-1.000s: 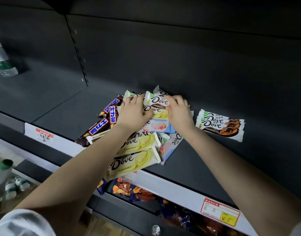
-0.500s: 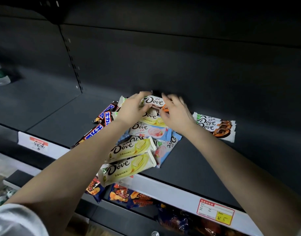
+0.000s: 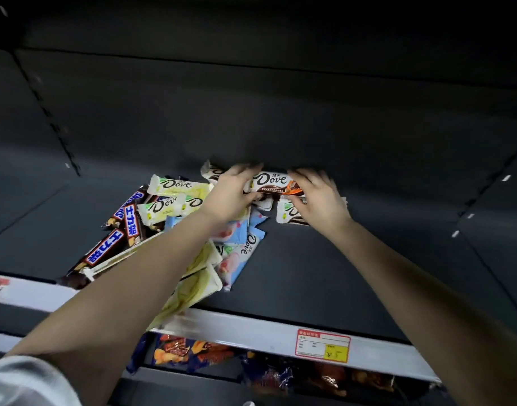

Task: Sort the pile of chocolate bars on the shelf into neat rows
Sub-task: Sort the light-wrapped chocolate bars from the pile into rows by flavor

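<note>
brown dove bar (image 3: 270, 181) pulled clear of the pile (image 3: 169, 206)

it has moved from the heap to the shelf's (image 3: 310, 273) back edge. the left hand (image 3: 234, 191) pinches its left end and the right hand (image 3: 318, 197) its right end, probably to square it over the matching bars (image 3: 286, 213) below.

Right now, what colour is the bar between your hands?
The Dove bar is white, brown and orange; head view.

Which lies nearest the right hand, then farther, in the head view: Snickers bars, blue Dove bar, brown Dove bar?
1. brown Dove bar, touching the right hand.
2. blue Dove bar, below and left.
3. Snickers bars, far left.
</note>
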The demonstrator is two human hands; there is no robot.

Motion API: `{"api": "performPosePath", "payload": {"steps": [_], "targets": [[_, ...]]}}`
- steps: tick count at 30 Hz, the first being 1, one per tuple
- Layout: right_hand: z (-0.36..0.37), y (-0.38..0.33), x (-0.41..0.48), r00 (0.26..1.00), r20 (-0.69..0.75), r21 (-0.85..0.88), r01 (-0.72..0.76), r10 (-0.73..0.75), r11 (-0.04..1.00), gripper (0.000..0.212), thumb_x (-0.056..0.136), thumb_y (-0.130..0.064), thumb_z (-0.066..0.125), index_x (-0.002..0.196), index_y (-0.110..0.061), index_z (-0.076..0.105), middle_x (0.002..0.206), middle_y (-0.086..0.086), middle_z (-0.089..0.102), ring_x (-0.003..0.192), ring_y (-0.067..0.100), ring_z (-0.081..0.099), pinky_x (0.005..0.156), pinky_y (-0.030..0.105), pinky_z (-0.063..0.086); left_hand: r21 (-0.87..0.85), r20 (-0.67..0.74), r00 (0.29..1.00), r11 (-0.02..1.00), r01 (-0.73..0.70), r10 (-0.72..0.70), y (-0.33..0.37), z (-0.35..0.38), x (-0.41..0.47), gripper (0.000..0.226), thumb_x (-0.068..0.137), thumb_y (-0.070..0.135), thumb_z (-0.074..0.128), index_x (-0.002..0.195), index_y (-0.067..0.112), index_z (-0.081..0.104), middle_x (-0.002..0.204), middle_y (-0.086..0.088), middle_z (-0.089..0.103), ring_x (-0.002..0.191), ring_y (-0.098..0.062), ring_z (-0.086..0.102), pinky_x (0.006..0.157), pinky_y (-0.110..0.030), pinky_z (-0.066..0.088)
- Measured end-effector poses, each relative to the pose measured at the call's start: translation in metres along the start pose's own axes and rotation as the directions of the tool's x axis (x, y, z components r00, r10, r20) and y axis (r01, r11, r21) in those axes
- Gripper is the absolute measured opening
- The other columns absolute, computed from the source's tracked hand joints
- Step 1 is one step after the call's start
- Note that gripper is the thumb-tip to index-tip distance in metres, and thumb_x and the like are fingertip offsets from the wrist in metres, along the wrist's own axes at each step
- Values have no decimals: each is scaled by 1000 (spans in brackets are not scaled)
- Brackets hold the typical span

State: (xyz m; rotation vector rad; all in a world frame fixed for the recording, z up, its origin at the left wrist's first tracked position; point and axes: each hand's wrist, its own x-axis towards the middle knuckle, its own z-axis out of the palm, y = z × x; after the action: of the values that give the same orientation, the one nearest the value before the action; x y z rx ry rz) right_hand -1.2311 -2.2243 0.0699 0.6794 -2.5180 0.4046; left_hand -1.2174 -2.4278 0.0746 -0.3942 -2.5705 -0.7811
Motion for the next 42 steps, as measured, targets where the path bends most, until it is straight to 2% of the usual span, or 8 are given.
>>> {"api": "performPosePath", "payload": {"steps": [5, 11, 18, 21, 27, 32, 38, 42], "targets": [[-8, 25, -30, 1000, -20, 1, -21, 21, 1000, 45, 86, -14, 62, 129, -6, 52, 127, 10, 56, 117, 31, 49, 103, 41, 37, -25, -8, 993, 993, -119, 119, 18, 32, 1, 49, 83, 6, 66, 130, 6, 52, 132, -15, 47, 119, -25, 49, 101, -12, 24], [-3, 42, -68, 1000, 17, -63, -20, 21, 998, 43, 79, -5, 68, 120, 1, 58, 119, 18, 60, 109, 37, 56, 98, 44, 43, 42, 84, 955, 956, -289, 285, 24, 61, -11, 39, 80, 4, 68, 118, 0, 61, 121, -14, 56, 103, -27, 60, 95, -20, 35], [2, 44, -86, 1000, 10, -36, -3, 4, 999, 41, 75, 2, 68, 116, 1, 61, 118, 19, 60, 108, 38, 57, 94, 42, 45, 90, 115, 931, 929, -358, 348, 24, 71, -25, 33, 82, 2, 64, 115, 1, 63, 121, -14, 58, 99, -30, 63, 86, -37, 52], [6, 43, -87, 1000, 21, -20, 17, -17, 1000, 39, 76, 2, 67, 114, -2, 63, 117, 18, 60, 108, 36, 57, 95, 41, 45, 119, 126, 932, 928, -354, 339, 19, 71, -32, 33, 83, 1, 62, 115, 2, 62, 124, -15, 58, 101, -30, 64, 86, -37, 52], [9, 44, -89, 999, 33, 26, -9, 8, 1000, 32, 77, -2, 70, 107, -11, 69, 117, 10, 63, 105, 32, 61, 85, 40, 52, 198, 135, 939, 920, -338, 315, 19, 73, -37, 34, 82, -1, 62, 116, 3, 63, 122, -19, 59, 101, -37, 62, 79, -45, 56], [9, 42, -90, 993, 49, 42, -111, 109, 993, 29, 85, -6, 62, 112, -16, 67, 126, 3, 60, 110, 29, 57, 93, 38, 49, 281, 189, 925, 884, -373, 330, 20, 73, -40, 41, 76, -5, 66, 115, 4, 63, 119, -18, 61, 99, -37, 62, 77, -42, 53], [8, 44, -90, 976, 133, 106, -188, 174, 976, 39, 88, 1, 50, 121, -16, 62, 140, 5, 46, 129, 22, 41, 103, 33, 40, 332, 186, 909, 846, -416, 374, 21, 76, -39, 36, 62, -1, 82, 96, 6, 71, 106, -15, 68, 83, -31, 66, 63, -33, 56], [9, 45, -92, 978, 118, 126, -185, 170, 975, 39, 86, 4, 51, 117, -16, 65, 139, 8, 46, 132, 24, 38, 104, 35, 40, 345, 143, 905, 837, -425, 401, 21, 75, -38, 32, 63, 1, 81, 93, 10, 72, 107, -8, 68, 102, -27, 54, 66, -35, 58]]}}
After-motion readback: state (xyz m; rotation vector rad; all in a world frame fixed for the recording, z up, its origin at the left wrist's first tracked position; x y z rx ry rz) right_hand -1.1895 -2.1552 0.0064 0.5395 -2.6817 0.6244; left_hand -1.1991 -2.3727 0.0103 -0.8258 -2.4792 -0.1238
